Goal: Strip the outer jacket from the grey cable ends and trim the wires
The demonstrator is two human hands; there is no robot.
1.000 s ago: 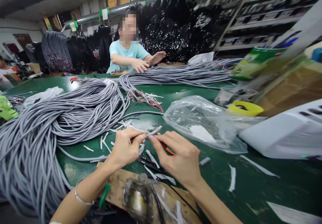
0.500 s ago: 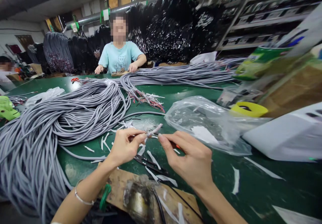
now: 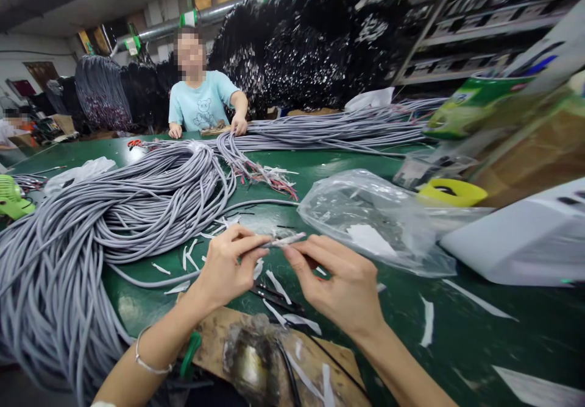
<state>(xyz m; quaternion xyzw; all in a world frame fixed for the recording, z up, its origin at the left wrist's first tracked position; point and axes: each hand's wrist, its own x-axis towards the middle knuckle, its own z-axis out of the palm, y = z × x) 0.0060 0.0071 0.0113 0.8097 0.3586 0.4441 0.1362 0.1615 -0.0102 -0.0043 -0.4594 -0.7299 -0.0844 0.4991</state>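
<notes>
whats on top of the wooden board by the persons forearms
On the wooden board are a grimy block with a shiny patch, black cords and white strips. The block covers the wood beneath it, so nothing there can be seen.

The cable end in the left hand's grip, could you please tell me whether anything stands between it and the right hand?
Nothing visible does: the right hand is immediately beside the cable end, and the white scraps lie on the table below.
</notes>
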